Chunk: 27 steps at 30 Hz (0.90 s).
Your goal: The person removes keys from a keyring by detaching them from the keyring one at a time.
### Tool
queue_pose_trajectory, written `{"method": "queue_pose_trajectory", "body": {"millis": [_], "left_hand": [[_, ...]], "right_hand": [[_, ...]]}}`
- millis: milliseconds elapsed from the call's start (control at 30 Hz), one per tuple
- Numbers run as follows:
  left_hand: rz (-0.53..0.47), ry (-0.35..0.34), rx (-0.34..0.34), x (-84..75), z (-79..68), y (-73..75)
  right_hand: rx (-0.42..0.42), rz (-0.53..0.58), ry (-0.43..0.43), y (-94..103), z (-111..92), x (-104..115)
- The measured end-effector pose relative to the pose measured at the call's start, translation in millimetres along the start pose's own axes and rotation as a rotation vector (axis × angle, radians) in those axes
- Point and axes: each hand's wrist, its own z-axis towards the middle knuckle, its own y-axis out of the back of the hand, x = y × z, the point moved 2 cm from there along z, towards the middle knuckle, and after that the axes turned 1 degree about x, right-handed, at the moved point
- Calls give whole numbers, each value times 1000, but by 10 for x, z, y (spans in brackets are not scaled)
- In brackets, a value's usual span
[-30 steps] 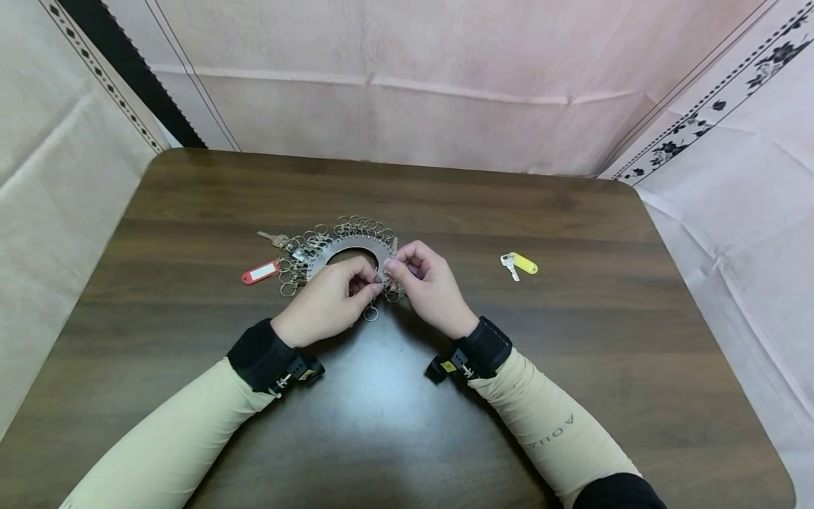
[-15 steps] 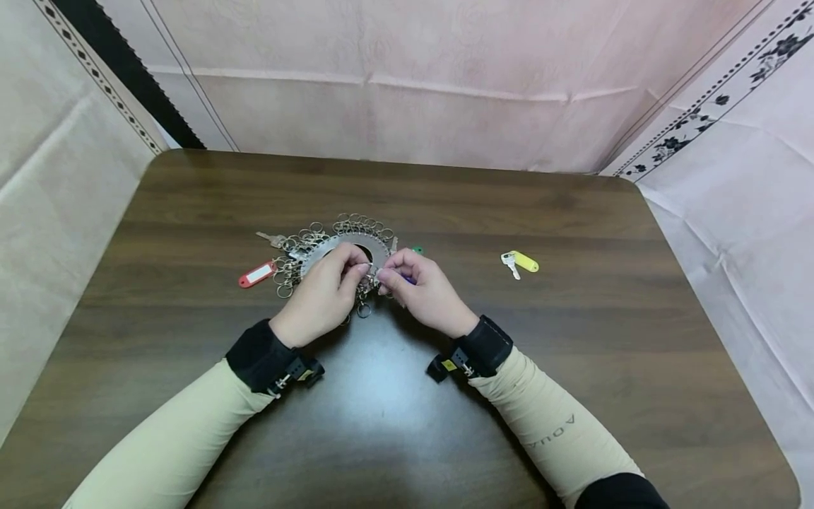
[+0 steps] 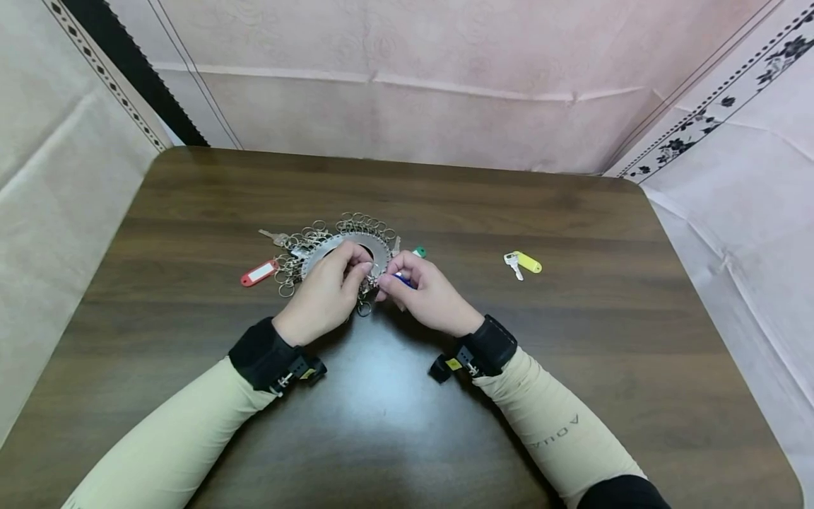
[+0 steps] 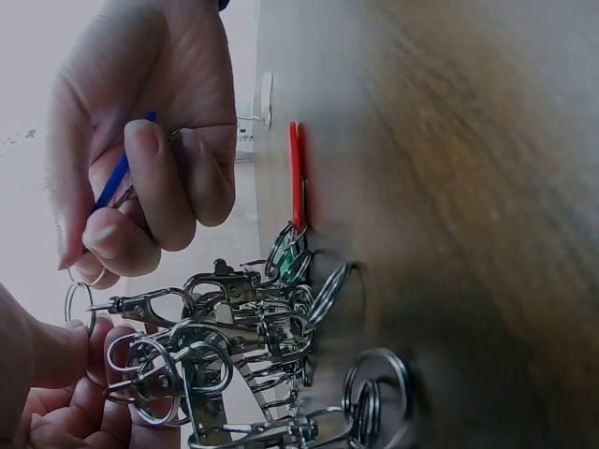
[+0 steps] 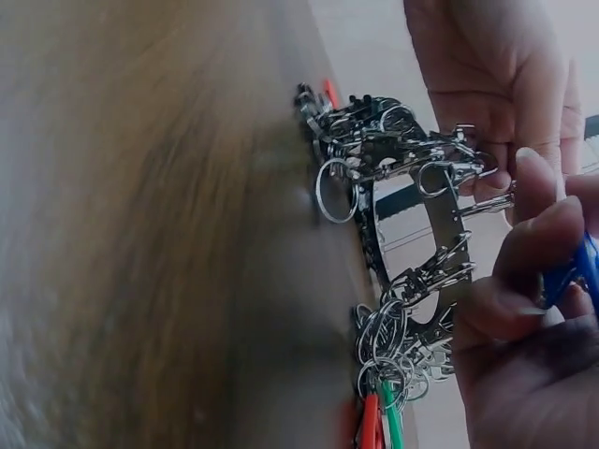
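Observation:
A round metal key holder [image 3: 381,249], hung with several snap clips and split rings, sits between both hands. My left hand [image 3: 327,286] pinches a small split ring [image 4: 79,307] at the end of one of its clips. Curled fingers of my right hand [image 3: 432,293] hold a blue key tag [image 5: 573,271]. At that hand's thumb tip, a thin ring [image 4: 91,277] meets or nearly meets the pinched split ring; whether they are linked is unclear. On the holder's left hang a red key tag [image 3: 259,273] and a key [image 3: 277,240]. A green tag [image 3: 420,252] shows behind my right hand.
To the right on the brown wooden table [image 3: 604,339] lies a yellow key tag [image 3: 528,262] with a silver key [image 3: 512,265]. Pale cloth [image 3: 407,85] hangs behind the table's far edge.
Both hands have shifted slightly left and closer to the holder's near side. The blue tag in my right hand and the green tag behind it have come into clearer view.

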Motion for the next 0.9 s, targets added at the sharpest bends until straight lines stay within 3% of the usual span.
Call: {"method": "queue_pose_trajectory", "body": {"millis": [133, 400, 667, 900], "left_hand": [[-1, -3, 5, 0, -2, -6], [1, -45, 44, -16, 20, -21], [-30, -4, 118, -22, 25, -34], [-34, -7, 153, -14, 12, -44]], "right_hand": [[-35, 47, -15, -5, -7, -7], [-144, 39, -55, 32, -2, 27], [-148, 44, -46, 31, 10, 33], [-159, 54, -37, 20, 2, 35]]}}
